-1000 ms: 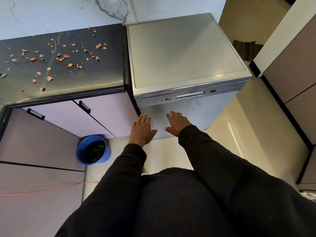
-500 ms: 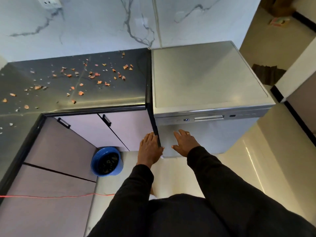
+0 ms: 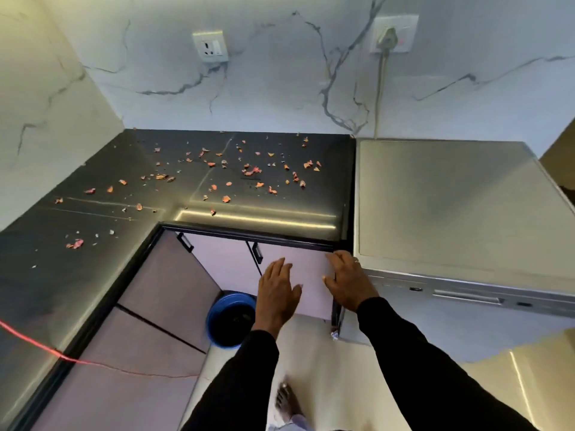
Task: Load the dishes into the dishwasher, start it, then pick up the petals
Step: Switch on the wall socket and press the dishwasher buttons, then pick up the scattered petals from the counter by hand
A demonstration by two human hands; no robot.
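Now the left hand [image 3: 277,293] and right hand [image 3: 348,281] have left the front of the shut dishwasher [image 3: 451,206] and hover before the cupboard doors [image 3: 224,262], fingers [image 3: 281,267] spread and empty, just below the table [image 3: 93,244] where the petals [image 3: 249,172] lie scattered, so gathering them looks like the next step.

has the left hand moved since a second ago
Yes. The left hand was flat on the front of the dishwasher; now it is to the left of the dishwasher, open in front of the cabinet door.
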